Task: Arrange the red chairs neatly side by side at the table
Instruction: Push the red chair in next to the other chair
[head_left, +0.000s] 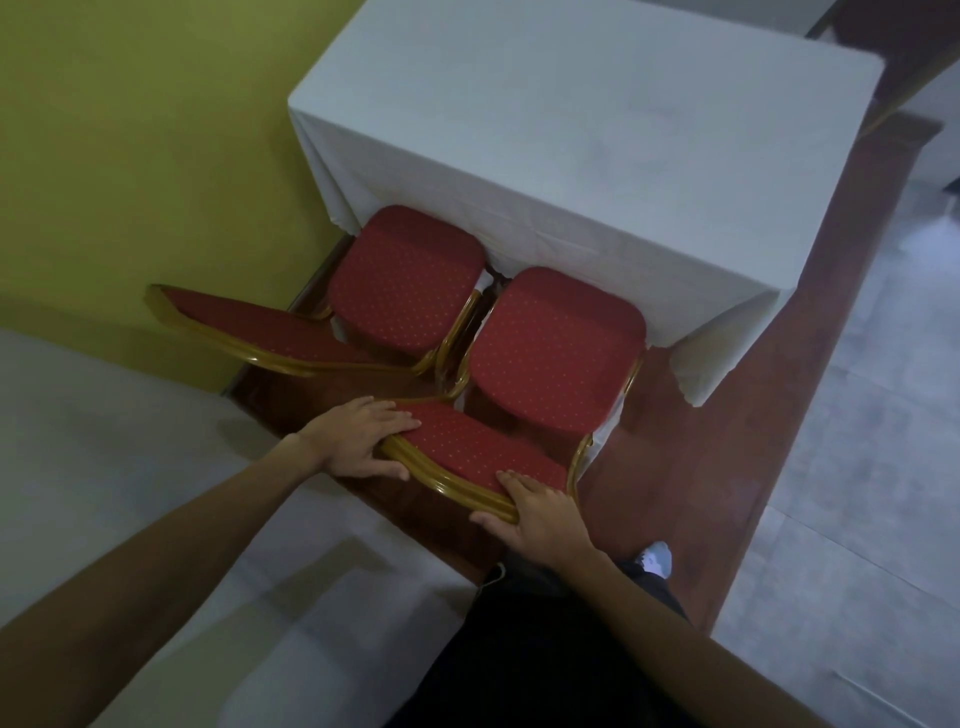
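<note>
Two red chairs with gold frames stand side by side against a table (597, 119) draped in a white cloth. The left chair (402, 293) has its seat partly under the cloth edge, its backrest toward the green wall. The right chair (553, 358) sits just beside it, seat front touching the cloth. My left hand (358, 441) grips the left end of the right chair's backrest top. My right hand (535, 512) grips the right end of the same backrest, fingers over the gold rim.
A green wall (130, 156) runs along the left. Another white-clothed table (104, 467) lies at the lower left. The chairs stand on a reddish-brown strip of floor (701, 493), with grey tiles (857, 467) to the right. My dark trousers and a white shoe (655, 558) show below.
</note>
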